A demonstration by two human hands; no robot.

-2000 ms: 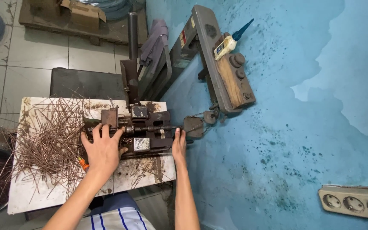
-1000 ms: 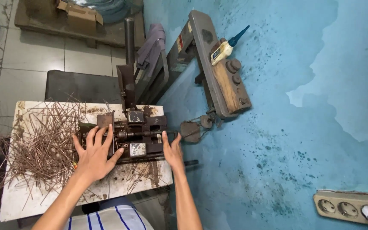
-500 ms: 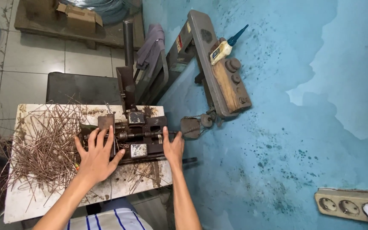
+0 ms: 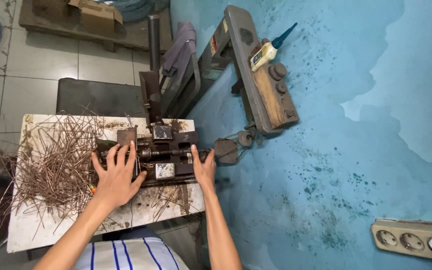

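Note:
A rusty metal bending jig [image 4: 168, 150] is bolted on a white table [image 4: 26, 230], with a shaft running across it. My left hand [image 4: 116, 177] lies flat on the jig's left part with its fingers spread, right beside a pile of thin brown wire rods [image 4: 51, 165]. My right hand [image 4: 203, 167] rests on the jig's right end, its fingers laid over the shaft. It holds nothing that I can see. A few loose rods [image 4: 168, 197] lie in front of the jig.
A long steel lever arm with a wooden board [image 4: 271, 100] rises behind the jig, and a small oil bottle [image 4: 266, 50] lies on it. A blue stained wall [image 4: 351, 150] fills the right. A power strip [image 4: 411, 240] is at lower right, a dark stool [image 4: 96, 97] behind the table.
Both hands stay on the jig in nearly the same places. Only the view has shifted a little.

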